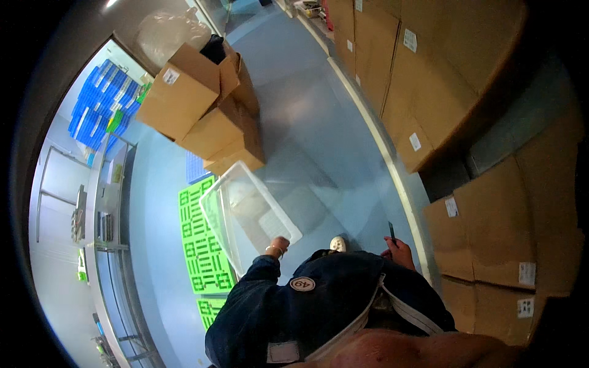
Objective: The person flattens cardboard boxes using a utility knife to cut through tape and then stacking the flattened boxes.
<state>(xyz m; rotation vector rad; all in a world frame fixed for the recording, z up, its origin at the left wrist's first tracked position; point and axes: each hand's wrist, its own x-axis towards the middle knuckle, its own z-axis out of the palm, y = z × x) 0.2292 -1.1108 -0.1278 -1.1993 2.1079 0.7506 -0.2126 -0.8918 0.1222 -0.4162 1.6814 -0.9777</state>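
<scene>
My left hand (278, 248) grips the near corner of a clear plastic bin (232, 195), which hangs tilted over the grey floor. My right hand (401, 253) is closed around a thin dark tool (391, 232) that looks like a pen or small cutter, pointing away from me, close to the wall of cardboard boxes. Both arms are in dark blue sleeves. A white shoe tip (337, 243) shows between my hands.
Stacked cardboard boxes (454, 92) line the right side. A loose pile of cardboard boxes (202, 110) stands ahead on the left, with a clear plastic bag (165, 34) behind it. Green grid pallets (202, 245) lie under the bin. Blue crates (98, 107) and a metal table (104, 208) are far left.
</scene>
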